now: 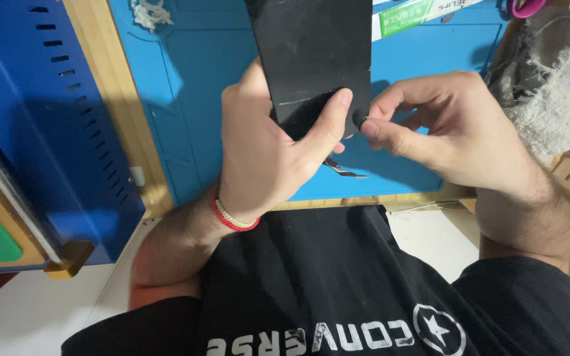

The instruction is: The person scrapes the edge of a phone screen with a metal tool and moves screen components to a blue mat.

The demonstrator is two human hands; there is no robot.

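At far left I see a blue cabinet. My left hand is clamped around the lower end of a black panel held over the blue mat. My right hand pinches the panel's right edge between thumb and forefinger. Tweezers lie beneath; a rag sits far right.

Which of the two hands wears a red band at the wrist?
The left hand, gripping the black flat panel with its thumb across the lower edge. The right hand, pinching at the panel's edge, has a bare wrist.
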